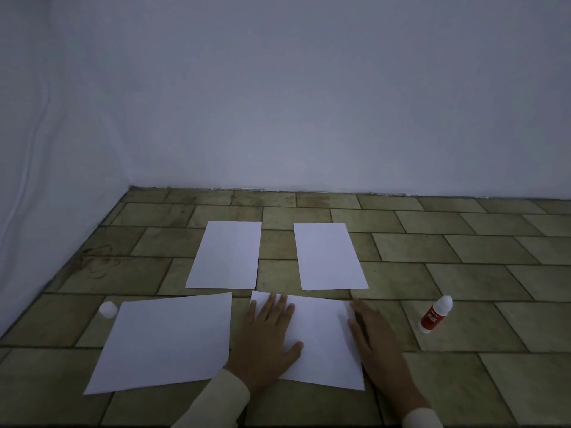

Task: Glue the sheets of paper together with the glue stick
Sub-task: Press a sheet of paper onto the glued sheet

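Several white paper sheets lie on the tiled floor. One near sheet (321, 341) lies under both my hands. My left hand (268, 332) rests flat on its left part, fingers spread. My right hand (374, 338) lies flat along its right edge. A larger sheet (167, 341) lies to the left, at a slight angle. Two more sheets (227, 256) (329, 257) lie side by side farther away. The glue stick (435, 315), red with a white tip, lies on the floor to the right of my right hand, uncapped. Its white cap (108, 309) stands by the larger sheet's far left corner.
The floor (463, 257) is made of olive-brown tiles. A white wall (309, 118) rises behind the sheets and another white wall (46, 180) closes off the left side, meeting in a corner at the far left.
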